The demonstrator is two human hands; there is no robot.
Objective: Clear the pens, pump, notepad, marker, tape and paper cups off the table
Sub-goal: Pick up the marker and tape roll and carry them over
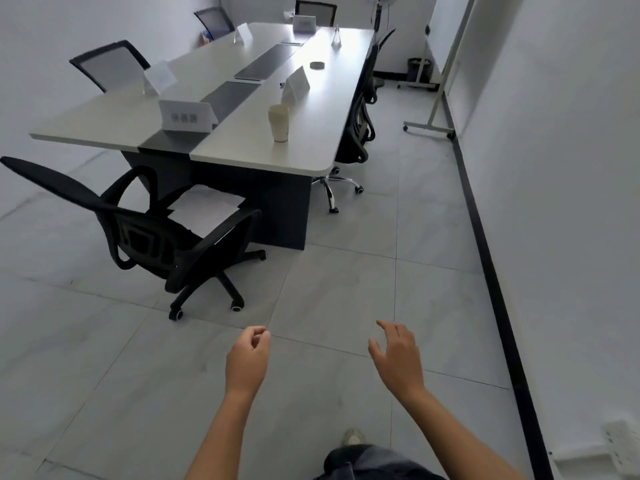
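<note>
A stack of pale paper cups [279,123] stands upright near the near right end of the long white table [263,157]. Farther along the right side lies a flat round roll of tape [317,65]. A small dark item [281,85], too small to identify, lies beside a folded name card. My left hand [247,358] hangs over the floor well short of the table, fingers curled in loosely with nothing in them. My right hand [398,356] is level with it, fingers apart and empty.
White name cards [185,116] stand around the table. A black office chair [166,233] with white papers on its seat sits at the near end; others [358,133] line the sides. A whiteboard stand [431,124] is by the right wall.
</note>
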